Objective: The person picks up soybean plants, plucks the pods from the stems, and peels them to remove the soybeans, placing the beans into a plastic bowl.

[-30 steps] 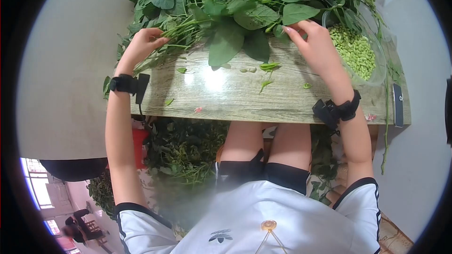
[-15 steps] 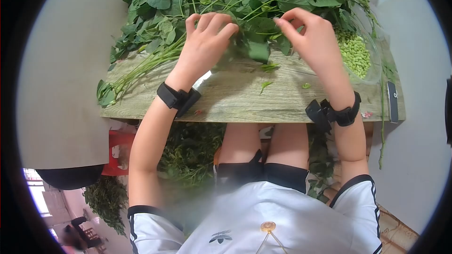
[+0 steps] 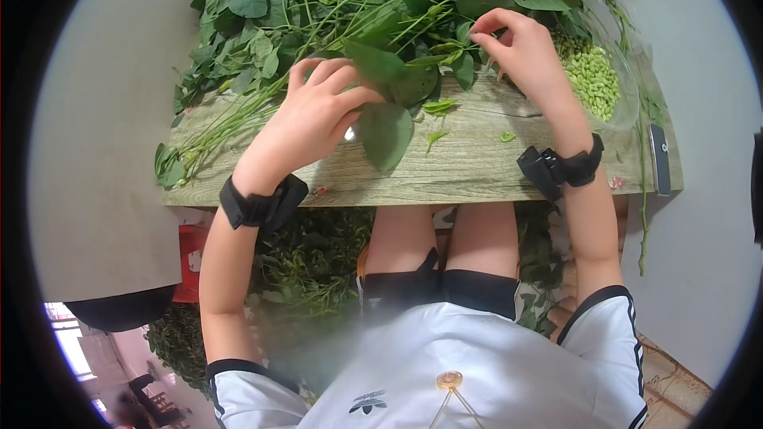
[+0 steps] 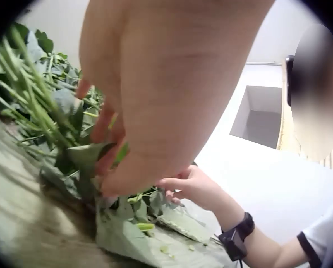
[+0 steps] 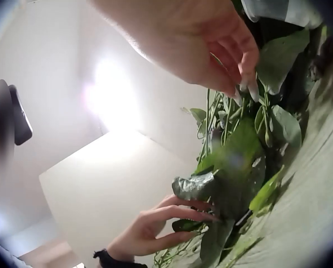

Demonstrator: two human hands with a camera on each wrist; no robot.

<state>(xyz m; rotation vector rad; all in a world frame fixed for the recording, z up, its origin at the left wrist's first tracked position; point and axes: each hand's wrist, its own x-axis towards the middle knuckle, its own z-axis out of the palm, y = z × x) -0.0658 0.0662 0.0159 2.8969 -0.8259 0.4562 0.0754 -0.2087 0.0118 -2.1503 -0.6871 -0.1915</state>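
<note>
A leafy green plant pile (image 3: 262,12) covers the back of the wooden table. My left hand (image 3: 306,123), fingers bent, holds large leaves (image 3: 387,137) at the pile's front edge; some look blurred. The right wrist view shows these leaves between the left hand's (image 5: 155,223) fingers and thumb. To the right, my right hand (image 3: 528,59) pinches a thin green stem between thumb and fingertips, seen also at the right hand's (image 5: 222,56) tips in the right wrist view. Loose green pods (image 3: 439,106) lie on the table between the hands.
A clear bowl of shelled green beans (image 3: 592,83) stands right of my right hand. A phone (image 3: 660,160) lies at the table's right edge, beside a long hanging stem (image 3: 644,222). More greenery (image 3: 310,262) lies below the table, near a red stool (image 3: 189,262).
My left hand has moved right from the pile's left end, then back a little left and toward me, with leaves in it. My right hand has stayed nearly in place.
</note>
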